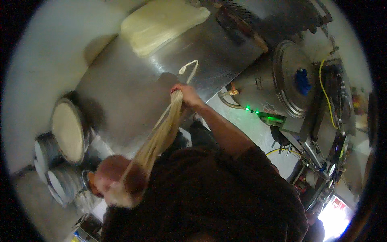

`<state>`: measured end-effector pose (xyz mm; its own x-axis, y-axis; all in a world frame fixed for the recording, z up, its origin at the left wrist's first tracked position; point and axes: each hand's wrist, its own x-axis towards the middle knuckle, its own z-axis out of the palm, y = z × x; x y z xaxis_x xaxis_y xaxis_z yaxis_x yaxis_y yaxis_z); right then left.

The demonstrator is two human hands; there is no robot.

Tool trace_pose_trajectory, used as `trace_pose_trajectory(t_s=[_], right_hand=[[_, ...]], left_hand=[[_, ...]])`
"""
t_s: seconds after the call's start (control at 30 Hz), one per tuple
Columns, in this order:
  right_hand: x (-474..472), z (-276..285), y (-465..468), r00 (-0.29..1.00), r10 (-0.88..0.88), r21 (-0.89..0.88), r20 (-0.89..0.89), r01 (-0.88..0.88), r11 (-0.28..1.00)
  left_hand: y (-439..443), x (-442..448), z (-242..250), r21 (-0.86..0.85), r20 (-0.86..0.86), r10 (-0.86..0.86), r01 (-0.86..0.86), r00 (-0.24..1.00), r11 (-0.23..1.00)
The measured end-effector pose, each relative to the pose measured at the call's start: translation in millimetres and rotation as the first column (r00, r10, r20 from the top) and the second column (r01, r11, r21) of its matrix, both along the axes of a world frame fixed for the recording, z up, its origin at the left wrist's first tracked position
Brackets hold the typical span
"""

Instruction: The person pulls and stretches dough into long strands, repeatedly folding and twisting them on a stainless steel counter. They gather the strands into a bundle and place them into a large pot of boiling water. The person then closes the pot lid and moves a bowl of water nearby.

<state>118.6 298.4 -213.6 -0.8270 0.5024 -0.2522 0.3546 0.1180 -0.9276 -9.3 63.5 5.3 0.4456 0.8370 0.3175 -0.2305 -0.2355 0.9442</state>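
A bundle of stretched dough noodles (160, 133) runs slantwise between my two hands. My right hand (186, 94) is closed around its upper end, over the edge of the metal worktable (121, 90). From that fist a loose dough tail (190, 68) curls out above the tabletop. At the lower end, close to my body, my left hand (121, 181) grips the strands; it is blurred by motion and its fingers are hard to make out. A thick pale slab of dough (164, 24) lies at the table's far side.
On the left is a round bowl filled with pale, flour-like matter (68, 131), beside stacked bowls (65, 184). A large lidded metal pot (266, 80) with a blue cloth (302, 81) on its lid stands right of the table. A wooden-handled tool (242, 27) lies at the table's far right.
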Motion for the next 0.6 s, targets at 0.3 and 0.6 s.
trace_pose_trajectory(t_s=[0.3, 0.6], right_hand=[[56.7, -25.2, 105.8, 0.529, -0.771, 0.141, -0.354, 0.845, 0.515], [152.1, -20.1, 157.0, -0.005, -0.962, -0.64, -0.275, 0.747, 0.179]], left_hand=[[-59.1, -9.6, -37.9, -0.01, -0.164, 0.962, -0.975, -0.219, -0.223], [110.5, 12.8, -253.5, 0.013, -0.484, 0.865, -0.988, 0.129, 0.155]])
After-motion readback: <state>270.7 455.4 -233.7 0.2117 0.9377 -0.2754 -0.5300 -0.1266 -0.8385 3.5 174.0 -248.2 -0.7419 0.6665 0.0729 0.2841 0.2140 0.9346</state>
